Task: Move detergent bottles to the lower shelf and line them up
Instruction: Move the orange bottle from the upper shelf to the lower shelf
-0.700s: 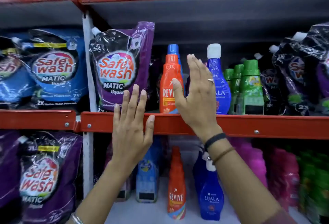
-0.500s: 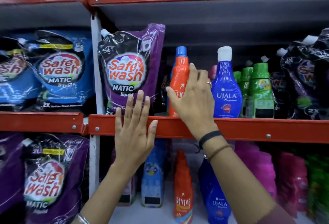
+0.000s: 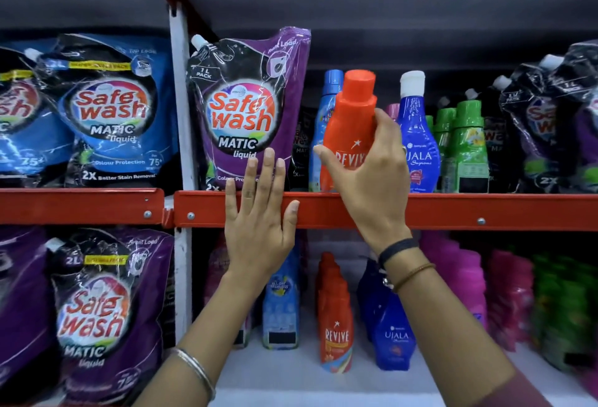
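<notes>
My right hand (image 3: 369, 173) grips an orange Revive bottle (image 3: 351, 118) on the upper shelf, tilting it toward me over the red shelf rail (image 3: 453, 210). A light blue bottle (image 3: 326, 105) stands behind it, and a dark blue Ujala bottle (image 3: 419, 134) stands to its right. My left hand (image 3: 260, 222) lies flat, fingers apart, against the rail and holds nothing. On the lower shelf (image 3: 291, 380) stand a light blue bottle (image 3: 280, 306), a row of orange Revive bottles (image 3: 335, 319) and blue Ujala bottles (image 3: 390, 329).
A purple Safewash pouch (image 3: 246, 112) stands left of the bottles, with blue Safewash pouches (image 3: 110, 112) further left. Green bottles (image 3: 466, 144) and dark pouches (image 3: 550, 121) fill the upper right. Pink bottles (image 3: 459, 280) and green bottles (image 3: 563, 306) crowd the lower right.
My right hand has closed around the orange Revive bottle and tipped it forward off its spot. My left hand stays on the rail. The view has moved closer.
</notes>
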Available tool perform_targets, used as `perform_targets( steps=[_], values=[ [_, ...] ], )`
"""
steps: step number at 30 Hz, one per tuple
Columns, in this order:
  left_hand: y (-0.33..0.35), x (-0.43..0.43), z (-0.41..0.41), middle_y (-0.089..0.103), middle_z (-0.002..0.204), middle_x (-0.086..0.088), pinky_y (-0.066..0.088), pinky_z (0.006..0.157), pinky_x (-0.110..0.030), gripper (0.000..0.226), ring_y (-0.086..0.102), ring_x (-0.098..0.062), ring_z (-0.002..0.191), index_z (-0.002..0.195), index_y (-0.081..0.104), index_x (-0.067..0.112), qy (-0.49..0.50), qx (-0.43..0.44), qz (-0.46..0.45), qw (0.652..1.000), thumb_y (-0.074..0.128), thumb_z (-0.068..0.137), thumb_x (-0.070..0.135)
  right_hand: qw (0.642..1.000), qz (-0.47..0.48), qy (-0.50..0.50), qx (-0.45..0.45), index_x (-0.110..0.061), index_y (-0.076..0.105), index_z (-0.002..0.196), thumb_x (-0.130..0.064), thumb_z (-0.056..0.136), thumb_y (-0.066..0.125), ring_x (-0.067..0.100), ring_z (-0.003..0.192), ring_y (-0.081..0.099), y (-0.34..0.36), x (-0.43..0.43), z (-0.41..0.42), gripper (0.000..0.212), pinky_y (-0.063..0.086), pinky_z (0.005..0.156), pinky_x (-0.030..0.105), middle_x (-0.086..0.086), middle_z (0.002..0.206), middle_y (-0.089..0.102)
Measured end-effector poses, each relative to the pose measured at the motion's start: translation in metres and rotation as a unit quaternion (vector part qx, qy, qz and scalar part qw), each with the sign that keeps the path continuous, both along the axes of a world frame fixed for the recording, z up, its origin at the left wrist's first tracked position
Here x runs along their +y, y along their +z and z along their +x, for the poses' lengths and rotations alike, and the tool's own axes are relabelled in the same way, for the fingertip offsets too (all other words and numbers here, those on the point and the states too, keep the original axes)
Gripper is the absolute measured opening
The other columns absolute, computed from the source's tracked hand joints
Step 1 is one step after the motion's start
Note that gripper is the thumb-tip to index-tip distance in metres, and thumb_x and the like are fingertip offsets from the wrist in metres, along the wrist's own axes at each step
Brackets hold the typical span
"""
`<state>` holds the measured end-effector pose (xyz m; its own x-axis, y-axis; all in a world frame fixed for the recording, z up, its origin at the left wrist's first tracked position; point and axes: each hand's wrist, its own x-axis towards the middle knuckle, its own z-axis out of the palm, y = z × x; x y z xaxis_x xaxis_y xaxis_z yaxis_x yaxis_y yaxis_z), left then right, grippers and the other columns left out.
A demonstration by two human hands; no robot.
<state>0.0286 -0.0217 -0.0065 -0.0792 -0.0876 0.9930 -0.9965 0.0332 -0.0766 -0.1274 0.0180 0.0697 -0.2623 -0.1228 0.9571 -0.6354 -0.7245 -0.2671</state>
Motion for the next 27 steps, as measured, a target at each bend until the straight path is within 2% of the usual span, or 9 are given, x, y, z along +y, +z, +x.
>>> perform_targets(
  steps=[6, 9, 11, 14, 17, 22, 27],
  values=[
    [-0.012, 0.001, -0.014, 0.011, 0.162, -0.002, -0.003, 0.122, -0.041, 0.059, 0.002, -0.016, 0.151, 0.154, 0.015, 0.015, -0.034, -0.010, 0.009, 0.999, 0.026, 0.101, 0.037, 0.999, -0.035, -0.002, -0.041, -0.004, 0.047, 0.127, -0.052, 0.071, 0.073, 0.025, 0.105, 0.058, -0.003, 0.029, -0.018, 0.078, 0.039, 0.087, 0.023, 0.012, 0.118, 0.061],
    [-0.020, 0.001, -0.024, 0.012, 0.162, -0.002, -0.001, 0.122, -0.038, 0.060, 0.003, -0.015, 0.151, 0.154, 0.016, 0.014, -0.037, -0.015, 0.011, 0.999, 0.029, 0.100, 0.037, 0.999, 0.022, 0.006, -0.027, -0.006, 0.047, 0.130, -0.054, 0.069, 0.074, 0.021, 0.111, 0.057, -0.015, 0.041, -0.029, 0.082, 0.038, 0.092, 0.023, 0.009, 0.124, 0.060],
    [-0.024, 0.000, -0.027, 0.012, 0.161, -0.002, -0.001, 0.122, -0.038, 0.060, 0.003, -0.014, 0.150, 0.154, 0.016, 0.014, -0.032, -0.017, 0.006, 0.999, 0.030, 0.100, 0.037, 0.998, 0.064, 0.021, -0.021, -0.008, 0.047, 0.131, -0.057, 0.066, 0.074, 0.019, 0.111, 0.057, -0.031, 0.044, -0.035, 0.085, 0.044, 0.094, 0.027, 0.006, 0.125, 0.061],
    [-0.027, -0.001, -0.029, 0.014, 0.161, -0.003, 0.002, 0.122, -0.039, 0.060, 0.004, -0.014, 0.150, 0.154, 0.014, 0.014, -0.034, -0.020, 0.003, 0.999, 0.029, 0.101, 0.039, 0.993, 0.104, 0.054, -0.026, -0.013, 0.049, 0.128, -0.062, 0.062, 0.074, 0.017, 0.105, 0.062, -0.060, 0.044, -0.044, 0.085, 0.051, 0.091, 0.038, 0.003, 0.118, 0.064],
    [-0.029, -0.004, -0.028, 0.015, 0.161, -0.003, 0.003, 0.122, -0.040, 0.060, 0.003, -0.014, 0.150, 0.154, 0.014, 0.014, -0.036, -0.027, 0.001, 0.999, 0.025, 0.102, 0.041, 0.986, 0.144, 0.081, -0.038, -0.019, 0.049, 0.125, -0.061, 0.060, 0.076, 0.017, 0.104, 0.063, -0.094, 0.040, -0.048, 0.082, 0.053, 0.089, 0.041, 0.000, 0.119, 0.065],
    [-0.030, -0.007, -0.029, 0.020, 0.161, -0.006, 0.002, 0.122, -0.039, 0.059, 0.003, -0.014, 0.149, 0.153, 0.014, 0.013, -0.038, -0.020, -0.006, 0.999, 0.019, 0.103, 0.043, 0.971, 0.220, 0.090, -0.028, -0.022, 0.051, 0.123, -0.055, 0.059, 0.079, 0.017, 0.099, 0.062, -0.154, 0.025, -0.044, 0.077, 0.052, 0.086, 0.038, -0.001, 0.115, 0.064],
    [-0.031, -0.014, -0.028, 0.025, 0.159, -0.007, 0.003, 0.122, -0.038, 0.058, 0.013, -0.019, 0.149, 0.153, 0.018, 0.014, -0.023, -0.022, -0.030, 0.999, 0.018, 0.103, 0.043, 0.948, 0.303, 0.100, -0.015, -0.021, 0.049, 0.121, -0.049, 0.062, 0.080, 0.021, 0.099, 0.061, -0.205, -0.006, -0.033, 0.073, 0.049, 0.084, 0.037, 0.000, 0.112, 0.064]
  ],
)
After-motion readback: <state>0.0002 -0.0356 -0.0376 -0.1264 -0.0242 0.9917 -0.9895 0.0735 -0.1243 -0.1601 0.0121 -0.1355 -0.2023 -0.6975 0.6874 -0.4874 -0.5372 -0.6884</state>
